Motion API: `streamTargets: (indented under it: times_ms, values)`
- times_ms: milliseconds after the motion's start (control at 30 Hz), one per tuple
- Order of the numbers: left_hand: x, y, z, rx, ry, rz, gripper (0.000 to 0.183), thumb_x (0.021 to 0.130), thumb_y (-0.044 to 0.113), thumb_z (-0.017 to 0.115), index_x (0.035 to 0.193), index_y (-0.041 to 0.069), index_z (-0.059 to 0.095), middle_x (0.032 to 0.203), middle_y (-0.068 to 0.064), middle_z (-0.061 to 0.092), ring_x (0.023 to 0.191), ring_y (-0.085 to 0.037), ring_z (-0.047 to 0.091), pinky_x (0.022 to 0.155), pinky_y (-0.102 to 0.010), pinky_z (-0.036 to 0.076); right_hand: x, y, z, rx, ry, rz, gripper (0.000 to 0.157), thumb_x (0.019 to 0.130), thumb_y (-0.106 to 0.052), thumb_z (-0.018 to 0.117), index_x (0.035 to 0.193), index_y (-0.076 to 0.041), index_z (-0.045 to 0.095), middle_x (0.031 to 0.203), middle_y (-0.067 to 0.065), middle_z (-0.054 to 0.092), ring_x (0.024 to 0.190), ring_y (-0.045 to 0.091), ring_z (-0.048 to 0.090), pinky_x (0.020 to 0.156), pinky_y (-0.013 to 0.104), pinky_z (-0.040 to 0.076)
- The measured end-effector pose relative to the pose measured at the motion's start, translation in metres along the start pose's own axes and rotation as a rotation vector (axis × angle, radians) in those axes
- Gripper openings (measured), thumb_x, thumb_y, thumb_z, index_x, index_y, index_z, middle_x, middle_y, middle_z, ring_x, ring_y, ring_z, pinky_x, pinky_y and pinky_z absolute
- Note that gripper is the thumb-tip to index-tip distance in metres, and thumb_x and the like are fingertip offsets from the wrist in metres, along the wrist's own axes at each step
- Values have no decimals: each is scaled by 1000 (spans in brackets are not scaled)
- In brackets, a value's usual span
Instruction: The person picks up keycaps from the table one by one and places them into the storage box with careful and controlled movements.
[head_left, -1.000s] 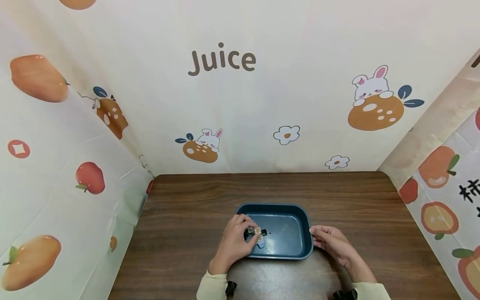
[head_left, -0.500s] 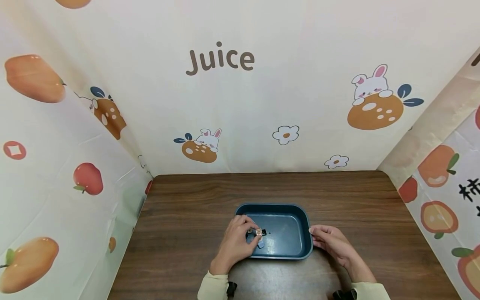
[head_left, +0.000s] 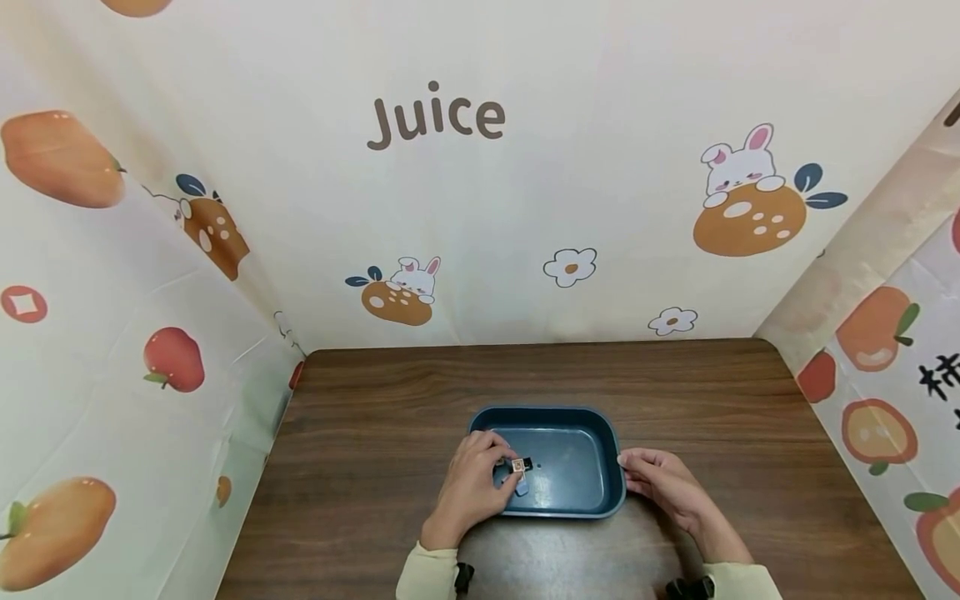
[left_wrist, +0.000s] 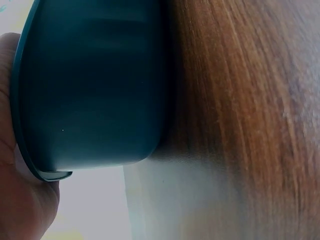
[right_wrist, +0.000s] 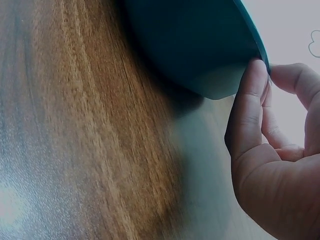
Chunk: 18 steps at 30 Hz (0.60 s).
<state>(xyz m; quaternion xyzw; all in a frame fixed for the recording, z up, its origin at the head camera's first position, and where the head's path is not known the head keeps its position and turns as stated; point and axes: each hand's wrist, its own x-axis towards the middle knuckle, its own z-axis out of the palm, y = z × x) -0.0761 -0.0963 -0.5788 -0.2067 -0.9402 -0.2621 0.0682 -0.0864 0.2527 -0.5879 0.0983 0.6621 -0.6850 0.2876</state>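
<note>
A dark blue rectangular tray sits on the wooden table. Over its left end, my left hand reaches in and pinches a small square piece, pale with a brown-framed face, between thumb and fingertips. Beside that lie a small black piece and a light blue piece; the fingers partly hide the group, and its exact kind is too small to tell. At the tray's right edge, my right hand pinches the rim. In the right wrist view the thumb and fingers of the right hand meet at that rim.
The brown table extends around the tray. Printed cloth walls stand behind it and at both sides. In the left wrist view the tray's outer wall rises from the table.
My left hand has shifted very slightly right, and the square piece between its fingertips has turned and dropped a little. The right hand and tray have stayed nearly still.
</note>
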Motion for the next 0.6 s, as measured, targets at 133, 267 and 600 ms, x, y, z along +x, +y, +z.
streamTargets:
  times_ms: [133, 267, 600]
  values:
    - [0, 0, 0, 3, -3, 0, 13, 92, 34, 82, 102, 26, 80, 108, 13, 67, 103, -9, 59, 100, -35, 52, 0, 0, 1, 5, 3, 0, 28, 107, -24, 62, 119, -1, 71, 99, -7, 75, 92, 5, 70, 86, 22, 61]
    - [0, 0, 0, 4, -9, 0, 13, 92, 34, 82, 102, 26, 80, 109, 13, 67, 102, -9, 59, 99, -35, 51, 1, 1, 1, 12, -4, 0, 28, 108, -22, 61, 120, 0, 71, 99, -6, 74, 92, 4, 70, 86, 21, 61]
    - [-1, -1, 0, -20, -20, 10, 22, 91, 36, 83, 108, 22, 82, 112, 10, 68, 104, -11, 59, 99, -37, 51, 1, 3, 0, 14, -11, 6, 27, 108, -22, 60, 121, 0, 70, 99, -6, 74, 92, 4, 70, 85, 21, 61]
